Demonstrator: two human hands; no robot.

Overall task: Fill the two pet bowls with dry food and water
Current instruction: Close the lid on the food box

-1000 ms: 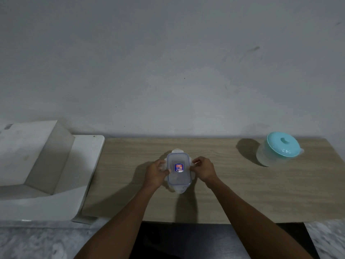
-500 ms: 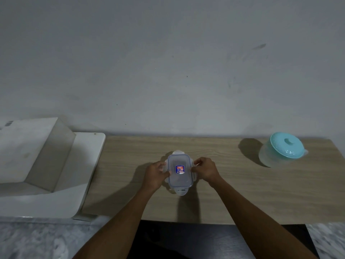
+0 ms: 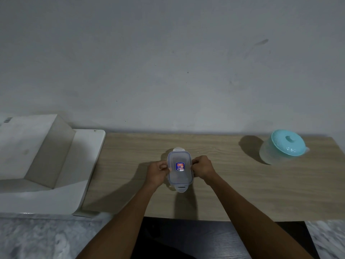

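Clear plastic makes up the small rectangular box [image 3: 180, 171] at the middle of the table [image 3: 233, 193], its corners rounded and its lid edged in a thin blue seal. A small blue and red sticker [image 3: 180, 166] sits on the lid. Flat latch tabs stick out at the far and near ends. The left hand [image 3: 157, 171] grips the box's left long side with fingers curled in and thumb near the lid edge; the right hand [image 3: 202, 168] does the same on the right side, so both are closed on the box. Whether the side latches are shut or lifted cannot be told under the fingers.

The table top is pale wood-grain laminate, matte, with a straight near edge. At its far right stands a round frosted plastic jug [image 3: 280, 148] with a smooth turquoise domed lid and a small knob, well apart from the box. Left of the table lies a white, blocky angular object [image 3: 37, 156] with sloped faces. Behind everything is a dull grey plastered wall [image 3: 168, 62] with faint scuffs.
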